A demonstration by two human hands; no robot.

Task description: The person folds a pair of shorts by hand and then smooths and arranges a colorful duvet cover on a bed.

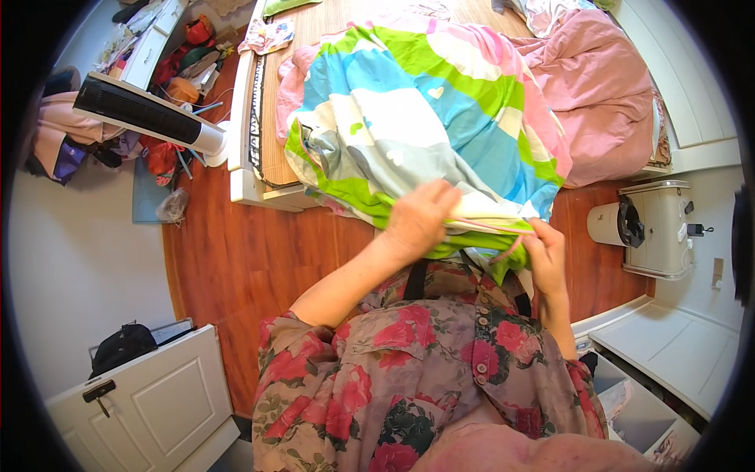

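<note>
A wide duvet cover (409,118) in bands of green, blue, white, grey and pink, dotted with small hearts, spreads over the near side of the bed. Its near edge hangs off toward my body, bunched between my two hands. My left hand (422,219) is closed on this edge, slightly blurred, with the fingers partly turned away. To the right, my right hand (547,250) pinches the same edge near its corner, where a thin pink strip runs along the green cloth. The cloth between both hands is pulled into folds.
A pink quilt (598,94) lies heaped on the bed's right. At left a white tower fan (149,114) leans across the view near clothes and bags. A white bin (605,224) stands by a beige case (659,228) at right. A white door panel (149,393) is at lower left.
</note>
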